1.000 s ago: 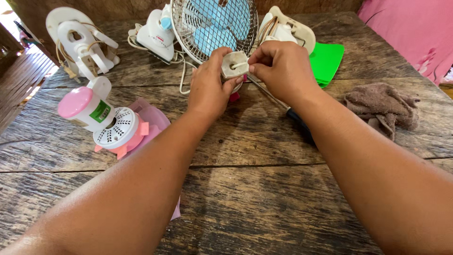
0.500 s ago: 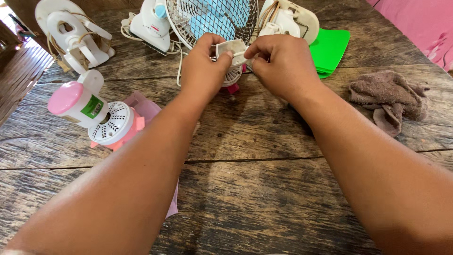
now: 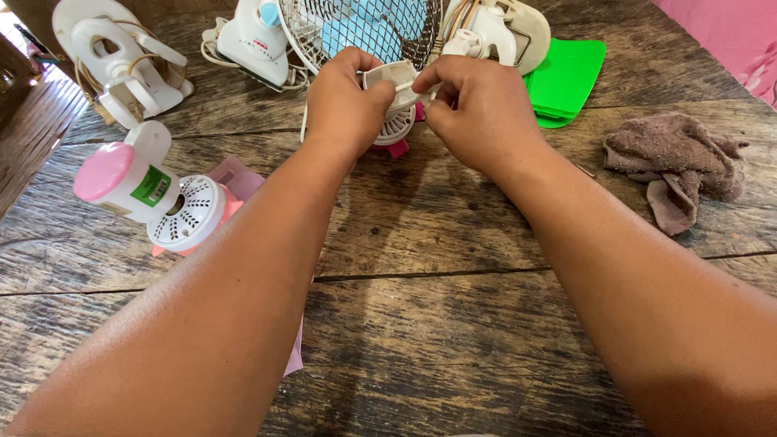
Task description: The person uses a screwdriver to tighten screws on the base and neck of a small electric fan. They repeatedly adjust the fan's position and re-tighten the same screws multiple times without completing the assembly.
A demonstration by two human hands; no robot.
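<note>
Near the far edge of the tabletop [image 3: 453, 324], the left hand [image 3: 344, 101] and right hand [image 3: 477, 109] together grip a small white plastic housing [image 3: 391, 78] over a vented motor part [image 3: 396, 127], apparently mid-fitting; careful alignment seems needed

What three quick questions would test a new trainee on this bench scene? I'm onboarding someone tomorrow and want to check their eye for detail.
1. True or false: both hands hold the small white plastic part.
2. Which lies farthest to the right on the wooden table? A) green plastic piece B) brown rag C) pink-capped white motor housing
3. What stands just behind the hands, with blue blades inside?

Key
1. True: the left hand and right hand both pinch it above the table.
2. B.
3. The wire fan guard.
</note>
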